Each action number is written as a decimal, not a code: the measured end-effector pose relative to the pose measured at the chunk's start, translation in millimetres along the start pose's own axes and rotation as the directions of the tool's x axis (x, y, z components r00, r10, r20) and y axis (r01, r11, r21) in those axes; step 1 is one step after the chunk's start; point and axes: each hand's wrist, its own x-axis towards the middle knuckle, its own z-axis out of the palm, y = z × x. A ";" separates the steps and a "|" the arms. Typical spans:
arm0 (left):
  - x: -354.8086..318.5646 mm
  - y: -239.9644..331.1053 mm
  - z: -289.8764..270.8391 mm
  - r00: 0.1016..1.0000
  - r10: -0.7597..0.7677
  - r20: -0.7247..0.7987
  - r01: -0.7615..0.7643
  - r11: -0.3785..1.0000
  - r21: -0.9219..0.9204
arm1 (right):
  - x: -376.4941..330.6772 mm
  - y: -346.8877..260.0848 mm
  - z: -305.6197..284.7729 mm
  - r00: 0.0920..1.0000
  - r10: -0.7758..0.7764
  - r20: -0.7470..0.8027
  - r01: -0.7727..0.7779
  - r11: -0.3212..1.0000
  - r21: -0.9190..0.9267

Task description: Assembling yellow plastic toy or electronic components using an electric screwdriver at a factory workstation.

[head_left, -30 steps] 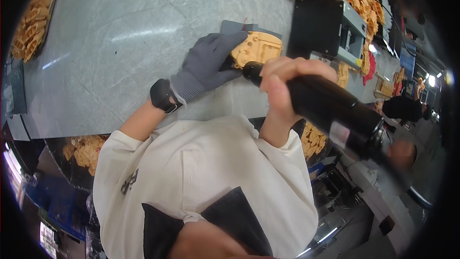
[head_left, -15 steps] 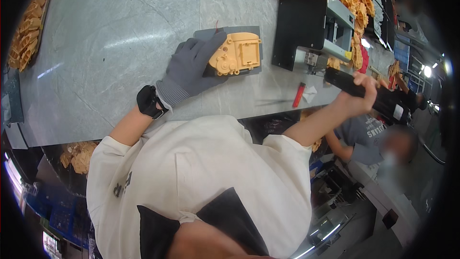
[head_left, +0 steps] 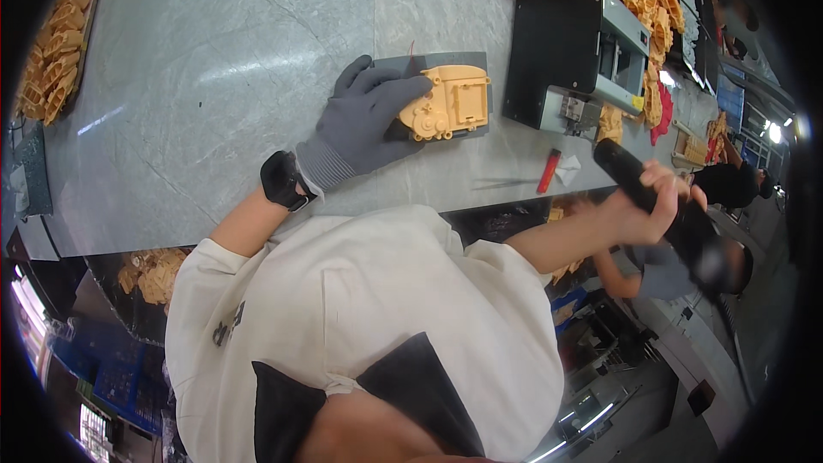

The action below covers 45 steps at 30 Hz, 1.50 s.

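My left hand [head_left: 364,116], in a grey knit glove, presses its fingers against the left side of a yellow-orange plastic housing [head_left: 467,103]. The housing lies on a dark flat pad [head_left: 482,63] on the table, its rectangular frame and round bosses facing up. A thin red wire [head_left: 412,50] sticks out behind it. My bare right hand [head_left: 658,201] is wrapped round a black, cylindrical corded electric screwdriver [head_left: 624,173], held in the air at the right beyond the table edge. The tool's lower part is blurred, and its bit cannot be made out.
Right of the housing stands a black and grey box-shaped machine [head_left: 557,56]. A red stick-like object [head_left: 549,171] and a scrap of white paper [head_left: 567,170] lie in front of it. Orange parts [head_left: 60,60] are heaped far left and behind the machine. A co-worker [head_left: 660,270] sits at the right.
The view has shifted slightly, so the table things sit further right. My right hand and the screwdriver have moved a little toward me. My left hand stays on the housing.
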 end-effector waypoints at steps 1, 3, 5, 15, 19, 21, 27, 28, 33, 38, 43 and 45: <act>-0.5 0.5 1.4 1.000 -0.006 0.006 0.006 1.000 -0.009 | 10.4 7.0 -4.5 0.999 0.026 -0.042 -0.027 1.000 -0.016; -0.2 0.1 2.6 1.000 -0.018 0.003 0.018 1.000 -0.018 | 16.8 21.2 -8.8 0.998 0.049 -0.041 -0.051 0.998 -0.047; 0.3 0.2 1.7 1.000 0.003 0.015 -0.002 0.999 -0.042 | 14.2 30.3 -2.7 0.998 0.002 -0.057 -0.014 0.979 -0.201; -1.3 -2.7 2.9 0.998 0.024 -0.052 -0.027 0.998 -0.057 | -5.2 20.1 -17.3 0.985 0.167 0.034 -0.160 0.974 -0.159; 2.0 -3.6 2.8 0.997 0.071 0.045 -0.068 0.997 -0.046 | -33.1 -15.7 8.8 0.969 0.097 0.228 -0.133 0.981 0.145; -3.1 0.9 2.5 0.993 0.096 0.071 -0.092 0.994 -0.056 | -41.1 -19.2 52.8 0.920 0.036 0.390 -0.129 0.968 0.215; -3.5 -0.1 2.4 0.988 0.117 0.095 -0.118 0.993 -0.001 | -53.8 16.6 102.6 0.889 0.015 0.457 -0.093 0.984 0.149; -5.1 1.5 4.5 0.987 0.137 0.081 -0.137 0.991 -0.010 | -56.2 16.8 101.2 0.889 0.020 0.457 -0.088 0.988 0.129; -9.2 -0.6 6.8 0.987 0.147 0.072 -0.147 0.989 -0.004 | -61.0 21.6 105.1 0.881 0.053 0.469 -0.112 0.989 0.099; -7.7 -1.2 5.1 0.985 0.167 0.033 -0.167 0.986 -0.013 | -62.5 27.6 108.1 0.874 0.071 0.481 -0.116 0.991 0.065; -8.9 -2.4 7.9 0.985 0.167 0.037 -0.166 0.986 -0.021 | -65.1 23.9 110.4 0.870 0.080 0.486 -0.106 0.994 0.026; -9.6 -2.9 9.2 0.986 0.164 0.027 -0.163 0.986 -0.030 | -65.8 23.1 110.8 0.855 0.096 0.509 -0.121 0.993 0.016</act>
